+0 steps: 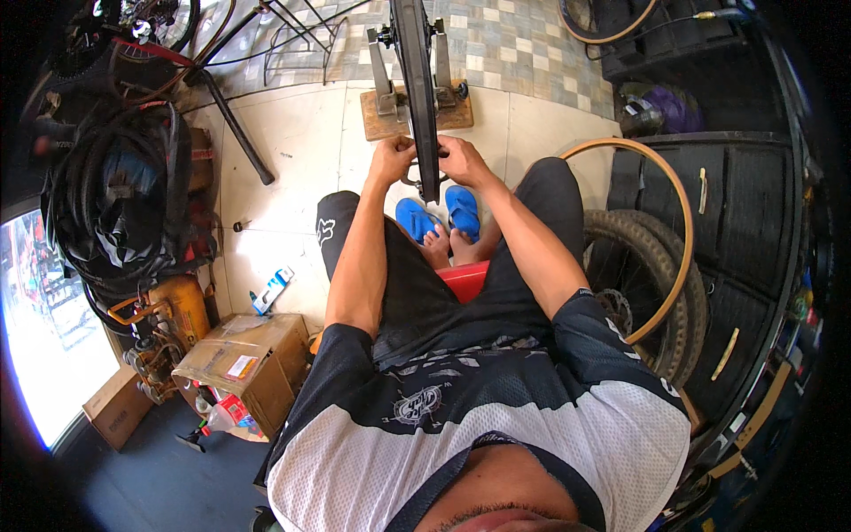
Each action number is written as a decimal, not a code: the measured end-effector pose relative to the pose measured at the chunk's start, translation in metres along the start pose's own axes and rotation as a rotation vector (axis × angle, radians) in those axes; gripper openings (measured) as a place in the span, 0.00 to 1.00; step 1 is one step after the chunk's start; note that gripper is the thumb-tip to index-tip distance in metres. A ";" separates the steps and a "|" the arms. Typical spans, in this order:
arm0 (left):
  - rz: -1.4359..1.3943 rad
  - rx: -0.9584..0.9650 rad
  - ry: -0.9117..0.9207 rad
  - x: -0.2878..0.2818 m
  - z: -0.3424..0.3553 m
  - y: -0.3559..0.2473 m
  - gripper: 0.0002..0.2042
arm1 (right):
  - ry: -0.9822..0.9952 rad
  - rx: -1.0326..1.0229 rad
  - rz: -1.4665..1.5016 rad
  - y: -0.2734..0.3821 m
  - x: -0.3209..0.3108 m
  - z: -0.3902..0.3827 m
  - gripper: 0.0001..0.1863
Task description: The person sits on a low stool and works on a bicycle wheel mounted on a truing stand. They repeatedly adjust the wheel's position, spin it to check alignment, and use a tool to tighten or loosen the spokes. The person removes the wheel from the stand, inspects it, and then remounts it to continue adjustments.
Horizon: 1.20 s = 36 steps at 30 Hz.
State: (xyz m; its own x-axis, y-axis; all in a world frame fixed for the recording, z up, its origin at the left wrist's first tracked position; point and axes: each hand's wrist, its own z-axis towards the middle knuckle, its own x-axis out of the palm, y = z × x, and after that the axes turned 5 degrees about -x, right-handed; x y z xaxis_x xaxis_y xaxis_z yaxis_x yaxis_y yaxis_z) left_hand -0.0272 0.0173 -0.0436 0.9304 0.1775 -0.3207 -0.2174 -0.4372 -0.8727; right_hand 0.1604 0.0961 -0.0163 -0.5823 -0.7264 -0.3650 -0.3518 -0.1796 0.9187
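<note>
A bicycle wheel (415,75) with a dark rim stands upright between my knees, seen edge-on. It sits between the metal arms of a wheel truing stand (383,80) on a wooden base (381,127). My left hand (393,160) is closed at the wheel's left side, its fingers curled in against it. On the opposite side my right hand (463,162) is closed too, fingers bent toward the rim. The rim and my own knuckles hide the fingertips, so any small tool there cannot be made out. A dark curved piece (410,180) shows just below my left hand.
Bicycle tyres (603,226) and a tan-rimmed hoop (683,213) lean against black drawers (749,204) at the right. Left are hanging tubes (66,213), a yellow compressor tank (182,306) and a cardboard box (253,350). Blue slippers (463,211) lie beneath the wheel.
</note>
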 end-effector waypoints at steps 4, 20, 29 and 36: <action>-0.219 -0.043 -0.077 0.000 -0.004 -0.008 0.15 | -0.024 -0.025 -0.064 0.010 0.000 -0.002 0.14; -0.461 -0.080 -0.047 -0.002 -0.031 -0.057 0.17 | -0.357 -0.059 -0.049 0.007 -0.033 -0.021 0.14; -0.386 -0.032 -0.082 -0.004 -0.042 -0.075 0.16 | -0.339 0.033 -0.111 0.001 -0.050 -0.046 0.17; -0.288 0.047 -0.165 -0.017 -0.046 -0.094 0.18 | -0.339 0.086 -0.117 0.004 -0.048 -0.053 0.17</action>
State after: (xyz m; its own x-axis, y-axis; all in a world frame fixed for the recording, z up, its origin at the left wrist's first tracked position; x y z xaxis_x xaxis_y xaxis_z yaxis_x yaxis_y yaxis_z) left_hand -0.0091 0.0144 0.0606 0.8961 0.4299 -0.1107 0.0303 -0.3080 -0.9509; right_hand 0.2259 0.0952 0.0132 -0.7397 -0.4403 -0.5090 -0.4818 -0.1816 0.8573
